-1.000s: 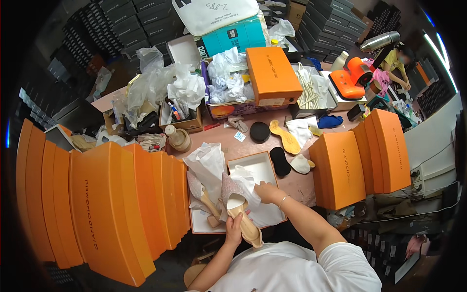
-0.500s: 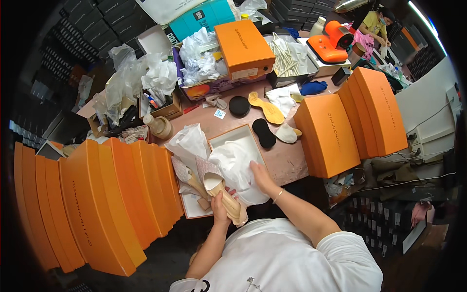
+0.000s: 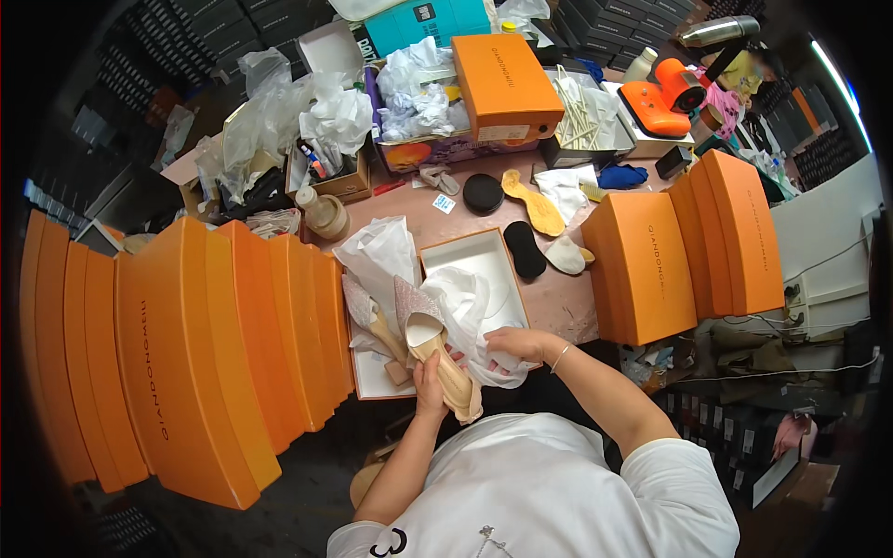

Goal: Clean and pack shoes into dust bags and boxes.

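My left hand (image 3: 431, 388) is closed round a beige shoe (image 3: 456, 387) with a glittery pointed toe, which slants over the near side of an open shoebox. The shoe's toe points away from me. Beside it on the left, the matching shoe (image 3: 376, 327) lies in the shoebox (image 3: 503, 259), which has white insides and an orange rim. With its fingers closed, my right hand (image 3: 523, 345) grips crumpled white tissue paper (image 3: 458, 296) at the box's near right; its fingertips are partly hidden by the paper. Another sheet of tissue stands up at the box's far left.
Stacked orange shoeboxes (image 3: 191, 363) flank the box on the left, more orange boxes (image 3: 642, 270) on the right. Behind lie a black round tin (image 3: 483, 193), a yellow insole-shaped piece (image 3: 534, 204), a black pad (image 3: 526, 249) and a pump bottle (image 3: 322, 215). Another person works far right.
My right hand has closed on the tissue paper and bunched it, baring more of the shoebox's inside. My left hand keeps hold of the shoe. The whole view has shifted somewhat.
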{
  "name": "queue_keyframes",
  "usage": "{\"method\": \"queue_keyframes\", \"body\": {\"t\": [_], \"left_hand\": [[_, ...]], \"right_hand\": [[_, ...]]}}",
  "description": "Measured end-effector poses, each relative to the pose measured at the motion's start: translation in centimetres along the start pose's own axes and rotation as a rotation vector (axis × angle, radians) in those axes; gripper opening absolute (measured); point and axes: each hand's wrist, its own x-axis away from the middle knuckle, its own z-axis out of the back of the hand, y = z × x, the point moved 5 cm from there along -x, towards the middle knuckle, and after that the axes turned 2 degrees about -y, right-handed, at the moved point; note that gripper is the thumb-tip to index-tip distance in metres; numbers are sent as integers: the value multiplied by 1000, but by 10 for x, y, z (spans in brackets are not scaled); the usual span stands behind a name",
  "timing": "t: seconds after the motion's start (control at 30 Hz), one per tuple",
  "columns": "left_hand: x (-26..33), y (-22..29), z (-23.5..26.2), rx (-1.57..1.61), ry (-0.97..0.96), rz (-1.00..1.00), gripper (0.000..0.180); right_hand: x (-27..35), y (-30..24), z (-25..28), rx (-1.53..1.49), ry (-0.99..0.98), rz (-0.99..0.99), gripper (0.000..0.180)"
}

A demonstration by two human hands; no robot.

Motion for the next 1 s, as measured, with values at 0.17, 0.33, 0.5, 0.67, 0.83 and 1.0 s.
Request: {"method": "queue_keyframes", "body": {"t": [0.17, 0.33, 0.5, 0.67, 0.83, 1.0], "left_hand": [[-1, 2, -4, 3, -30, -18, 40], [-6, -1, 4, 27, -52, -16, 40], [-5, 1, -1, 0, -63, -28, 39], [-2, 2, -2, -5, -38, -17, 38], [-4, 3, 0, -3, -18, -20, 37], [-5, 3, 1, -42, -7, 9, 37]], "right_hand": [[-49, 21, 30, 1550, 322, 13, 23], [-33, -32, -6, 1832, 713, -23, 22], [-36, -13, 6, 1721, 302, -188, 26], [-31, 5, -2, 1652, 171, -126, 29], [-26, 5, 10, 1414, -223, -251, 37], [-23, 6, 7, 1325, -433, -180, 39]]}}
